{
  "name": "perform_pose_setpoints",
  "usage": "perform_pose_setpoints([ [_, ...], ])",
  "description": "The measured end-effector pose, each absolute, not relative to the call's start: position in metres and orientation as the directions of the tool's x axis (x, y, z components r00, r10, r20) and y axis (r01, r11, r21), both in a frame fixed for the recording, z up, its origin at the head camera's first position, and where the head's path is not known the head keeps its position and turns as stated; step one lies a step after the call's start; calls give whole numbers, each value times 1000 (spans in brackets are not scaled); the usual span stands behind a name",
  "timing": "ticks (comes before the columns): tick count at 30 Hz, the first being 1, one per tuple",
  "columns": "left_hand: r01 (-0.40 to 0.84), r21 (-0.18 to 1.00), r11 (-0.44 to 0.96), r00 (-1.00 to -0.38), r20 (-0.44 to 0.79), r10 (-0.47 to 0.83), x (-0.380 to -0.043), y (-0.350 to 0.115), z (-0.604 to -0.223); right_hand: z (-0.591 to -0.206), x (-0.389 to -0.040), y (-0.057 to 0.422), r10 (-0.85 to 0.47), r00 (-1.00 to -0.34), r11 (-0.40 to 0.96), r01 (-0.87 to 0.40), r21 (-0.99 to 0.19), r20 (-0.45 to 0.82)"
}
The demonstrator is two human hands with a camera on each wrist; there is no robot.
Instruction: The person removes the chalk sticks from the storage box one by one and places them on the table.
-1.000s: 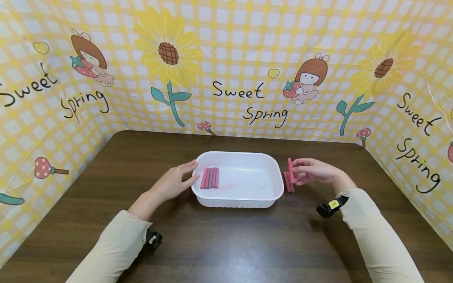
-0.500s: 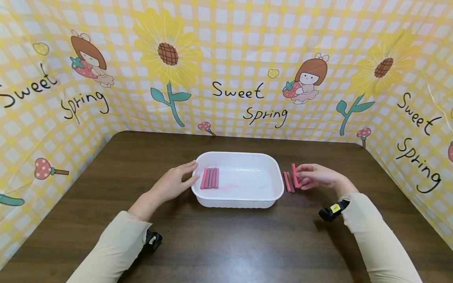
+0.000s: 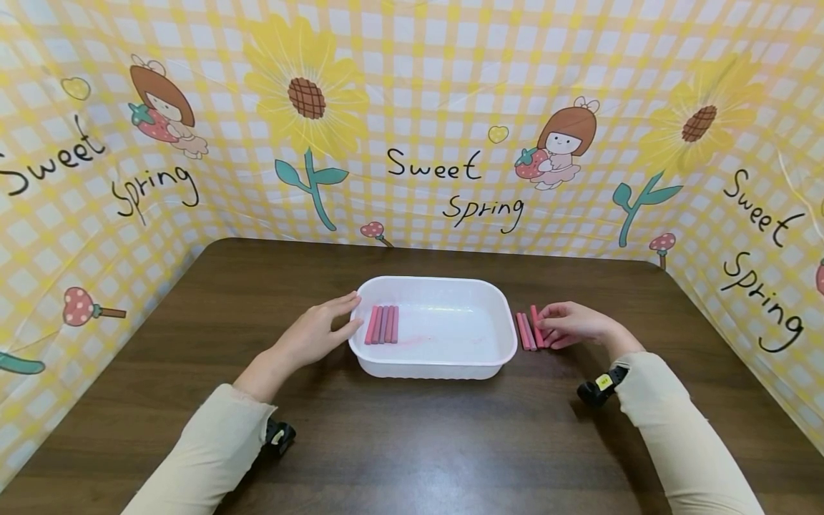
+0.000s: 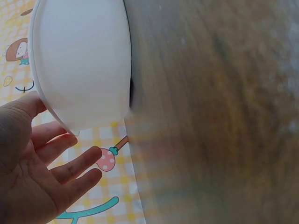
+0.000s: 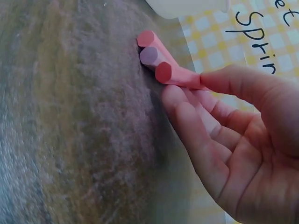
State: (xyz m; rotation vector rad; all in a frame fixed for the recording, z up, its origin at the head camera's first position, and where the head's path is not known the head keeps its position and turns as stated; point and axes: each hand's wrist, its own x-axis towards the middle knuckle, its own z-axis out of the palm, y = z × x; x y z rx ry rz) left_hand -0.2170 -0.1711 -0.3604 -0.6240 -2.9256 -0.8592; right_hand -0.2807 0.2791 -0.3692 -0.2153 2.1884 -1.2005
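In the head view, my right hand (image 3: pixel 574 323) pinches a red chalk stick (image 3: pixel 536 323) between thumb and fingers. The stick slants down beside a pink chalk stick (image 3: pixel 521 332) and a mauve one (image 5: pixel 150 56), both lying on the table. In the right wrist view, the flat end of the held red stick faces the camera, alongside the other two. My left hand (image 3: pixel 318 327) touches the left rim of a white plastic tray (image 3: pixel 438 370) with thumb and fingertips, its fingers loosely extended. Several chalk sticks (image 3: pixel 383 325), pink and purplish, lie side by side inside the tray's left end.
The tray stands on a dark wooden table (image 3: pixel 412 436), with pink dust smears on its floor. A yellow checked cloth (image 3: pixel 412 93) printed with sunflowers hangs around the table's back and sides. Dark wrist cameras (image 3: pixel 601 386) sit on both sleeves.
My right hand has carried the red chalk stick to the right and down, from over the two sticks to beside them. The left hand and the tray have stayed put.
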Motion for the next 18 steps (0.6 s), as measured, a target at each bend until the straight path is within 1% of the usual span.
perform_pose_setpoints([
  [8,387,515,765,-919,143,368,-217,-171,-361,-370,-281,276,-360,-815,627,148,-764,-453],
  [18,385,511,769,-919,139,369,-217,-171,-360,-368,-281,274,-338,-825,654,140,-743,-453],
])
